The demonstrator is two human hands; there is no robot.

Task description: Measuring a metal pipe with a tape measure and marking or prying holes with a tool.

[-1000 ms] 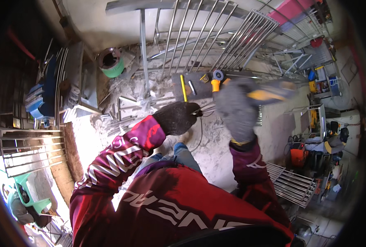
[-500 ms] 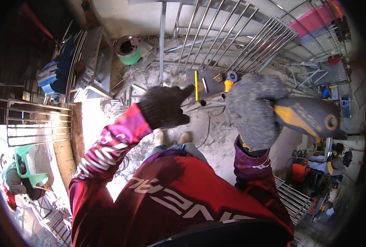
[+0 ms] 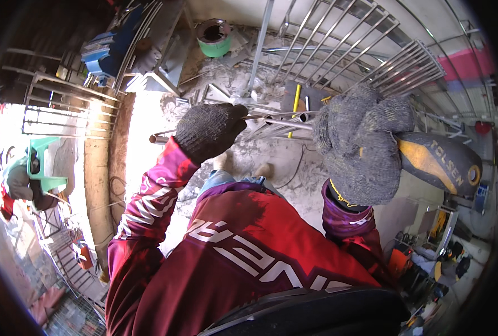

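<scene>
- Green plastic chair (image 3: 55, 182): far left of the yellow strip.
- Gloved left hand (image 3: 211, 133): left of the strip, fingers curled together at a thin metal rod's (image 3: 279, 115) end; whether they grip it, I cannot tell.
- The rod crosses in front of the yellow strip (image 3: 296, 102).
- Gloved right hand (image 3: 364, 144): right of the strip, clamped on a black-and-orange tool handle (image 3: 436, 161), farther right of it.
</scene>
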